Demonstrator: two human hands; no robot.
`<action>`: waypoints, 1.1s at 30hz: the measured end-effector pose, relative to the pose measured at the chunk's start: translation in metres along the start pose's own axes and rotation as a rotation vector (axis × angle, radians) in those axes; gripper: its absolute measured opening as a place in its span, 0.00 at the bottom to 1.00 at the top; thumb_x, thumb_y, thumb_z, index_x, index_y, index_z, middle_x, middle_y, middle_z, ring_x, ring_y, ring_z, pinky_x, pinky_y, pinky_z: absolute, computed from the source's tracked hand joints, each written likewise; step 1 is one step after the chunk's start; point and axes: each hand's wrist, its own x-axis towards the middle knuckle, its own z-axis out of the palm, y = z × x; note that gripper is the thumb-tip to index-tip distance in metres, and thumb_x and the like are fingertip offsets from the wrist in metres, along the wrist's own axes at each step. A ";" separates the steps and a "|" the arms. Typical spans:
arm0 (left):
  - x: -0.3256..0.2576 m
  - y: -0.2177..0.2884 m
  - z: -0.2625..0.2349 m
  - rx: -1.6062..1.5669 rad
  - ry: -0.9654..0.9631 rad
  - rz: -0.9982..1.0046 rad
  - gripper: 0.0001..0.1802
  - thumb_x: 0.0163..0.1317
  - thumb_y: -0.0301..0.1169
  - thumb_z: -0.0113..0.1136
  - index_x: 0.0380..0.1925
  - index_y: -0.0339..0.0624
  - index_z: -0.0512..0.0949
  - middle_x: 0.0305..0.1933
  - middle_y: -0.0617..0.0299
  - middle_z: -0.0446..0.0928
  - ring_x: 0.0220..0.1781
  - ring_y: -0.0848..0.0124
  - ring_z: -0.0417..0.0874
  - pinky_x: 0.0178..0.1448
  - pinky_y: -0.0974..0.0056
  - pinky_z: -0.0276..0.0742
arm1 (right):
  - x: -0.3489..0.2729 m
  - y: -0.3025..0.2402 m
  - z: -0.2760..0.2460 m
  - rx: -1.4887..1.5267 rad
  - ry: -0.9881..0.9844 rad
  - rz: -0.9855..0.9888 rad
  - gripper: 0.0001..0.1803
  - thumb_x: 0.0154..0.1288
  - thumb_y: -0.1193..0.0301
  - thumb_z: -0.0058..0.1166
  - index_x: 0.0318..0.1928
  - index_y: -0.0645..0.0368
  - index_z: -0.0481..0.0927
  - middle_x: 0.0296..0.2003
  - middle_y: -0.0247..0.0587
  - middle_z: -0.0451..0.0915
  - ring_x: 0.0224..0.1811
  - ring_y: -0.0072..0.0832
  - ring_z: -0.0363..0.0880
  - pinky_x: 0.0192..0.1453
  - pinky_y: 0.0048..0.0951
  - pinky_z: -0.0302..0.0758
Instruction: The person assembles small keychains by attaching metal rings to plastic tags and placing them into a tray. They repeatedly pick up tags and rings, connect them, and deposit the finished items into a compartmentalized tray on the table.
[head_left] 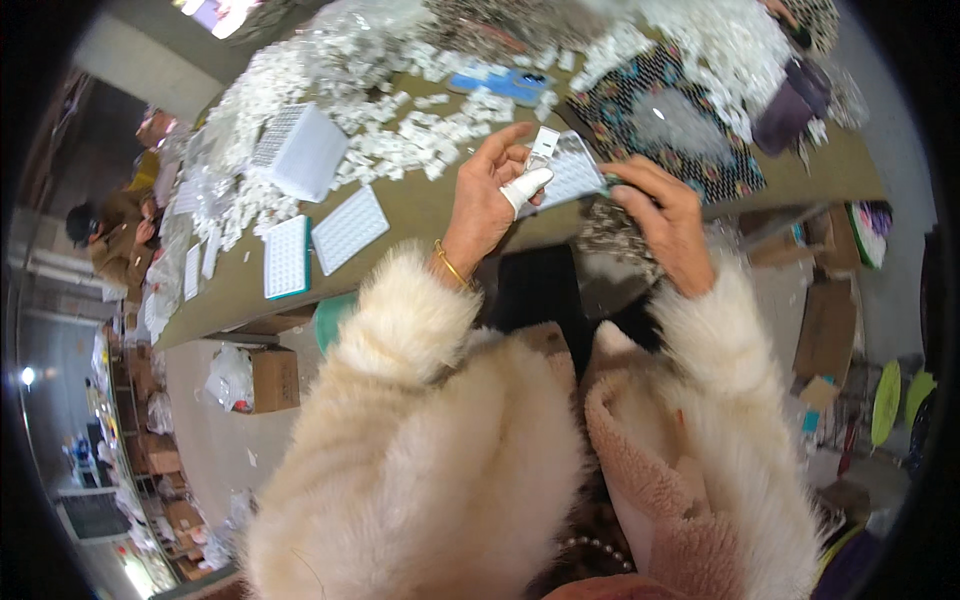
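My left hand [488, 195], its thumb wrapped in a white cover [526, 187], is closed on a small white rectangular piece [545, 141] with a dark slot in it. My right hand [663, 215] has thumb and index finger pressed together at a tiny greenish thing whose kind I cannot make out. Between and just beyond the hands lies a white dimpled tray [574, 172], partly hidden by the left fingers. Farther left on the table are another white dimpled tray [350, 228] and one on a teal base [287, 257].
Loose white pieces [420, 140] heap across the table's far side. A stack of white trays [310, 160] stands at the left. A patterned cloth [728, 160], a blue item [505, 82] and a dark purple cup [792, 105] lie farther off. A person [115, 230] sits at far left.
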 end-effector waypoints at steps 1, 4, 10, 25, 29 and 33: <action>-0.006 -0.002 0.009 0.080 -0.029 -0.006 0.23 0.61 0.19 0.66 0.57 0.31 0.75 0.42 0.60 0.78 0.34 0.78 0.78 0.35 0.72 0.77 | -0.002 -0.005 0.004 0.046 -0.064 0.028 0.12 0.64 0.83 0.56 0.48 0.69 0.82 0.37 0.44 0.79 0.41 0.32 0.78 0.48 0.28 0.74; -0.021 -0.004 0.023 0.334 -0.096 0.048 0.16 0.61 0.20 0.66 0.50 0.29 0.80 0.43 0.65 0.78 0.38 0.78 0.78 0.43 0.72 0.77 | -0.006 -0.009 0.009 0.144 -0.177 -0.024 0.15 0.62 0.81 0.59 0.50 0.65 0.83 0.41 0.42 0.79 0.46 0.34 0.78 0.52 0.30 0.73; -0.035 0.004 0.023 0.029 -0.180 -0.224 0.18 0.69 0.26 0.60 0.57 0.32 0.79 0.48 0.64 0.81 0.44 0.77 0.79 0.50 0.69 0.77 | -0.013 -0.001 0.009 0.136 -0.076 0.027 0.19 0.58 0.81 0.63 0.52 0.64 0.83 0.43 0.43 0.82 0.44 0.32 0.80 0.52 0.30 0.77; -0.038 -0.012 0.016 -0.347 -0.131 -0.373 0.19 0.69 0.31 0.63 0.55 0.29 0.79 0.50 0.56 0.83 0.46 0.72 0.84 0.52 0.67 0.83 | -0.017 0.011 0.011 0.130 -0.043 0.020 0.08 0.58 0.78 0.64 0.38 0.66 0.82 0.32 0.42 0.80 0.37 0.31 0.79 0.44 0.28 0.75; -0.039 -0.009 0.019 -0.314 -0.157 -0.380 0.18 0.68 0.30 0.63 0.53 0.29 0.79 0.49 0.55 0.83 0.46 0.70 0.85 0.51 0.68 0.84 | -0.017 0.010 0.006 0.067 -0.072 0.035 0.08 0.59 0.78 0.64 0.39 0.66 0.82 0.32 0.41 0.80 0.36 0.29 0.79 0.44 0.28 0.75; -0.037 -0.007 0.017 -0.092 -0.190 -0.427 0.18 0.67 0.29 0.65 0.53 0.30 0.79 0.50 0.55 0.83 0.45 0.69 0.86 0.50 0.67 0.84 | -0.016 0.009 0.007 -0.007 -0.136 -0.043 0.09 0.59 0.77 0.64 0.40 0.67 0.82 0.34 0.39 0.82 0.38 0.25 0.80 0.45 0.27 0.76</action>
